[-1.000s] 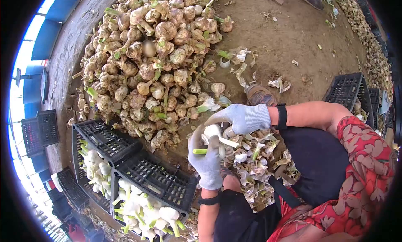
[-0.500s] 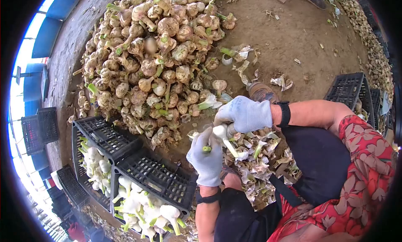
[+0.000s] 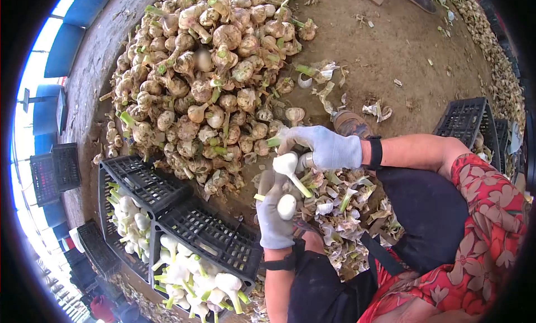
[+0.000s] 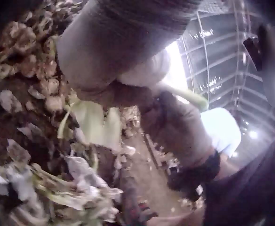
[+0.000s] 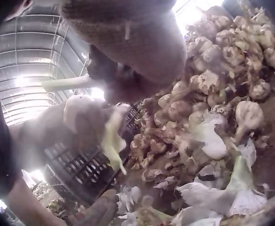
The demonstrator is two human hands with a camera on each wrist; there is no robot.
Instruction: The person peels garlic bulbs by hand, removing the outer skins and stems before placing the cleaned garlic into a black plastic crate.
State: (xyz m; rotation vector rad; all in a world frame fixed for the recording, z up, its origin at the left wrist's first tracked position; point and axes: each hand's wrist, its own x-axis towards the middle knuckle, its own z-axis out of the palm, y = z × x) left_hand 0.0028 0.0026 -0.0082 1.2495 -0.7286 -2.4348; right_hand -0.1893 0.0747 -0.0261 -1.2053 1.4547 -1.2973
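Gloves on both hands, grey knit. Right hand (image 3: pixel 326 148) holds a peeled white garlic bulb with a green stem (image 3: pixel 287 165), fingers curled round it; bulb end points toward the pile, stem slants down toward the lap. Left hand (image 3: pixel 274 214) sits just below, clamped on a second smaller peeled white bulb (image 3: pixel 286 206). Hands are close together but not touching. Black slatted plastic crates (image 3: pixel 215 236) holding peeled garlic lie on the left hand's side, near it; that hand is the nearer one. Heap of unpeeled brownish garlic (image 3: pixel 206 77) lies ahead. Loose white and green peelings (image 3: pixel 346 205) cover the lap area. Bare dirt floor (image 3: pixel 391 49), metal roofed shed in the wrist views.
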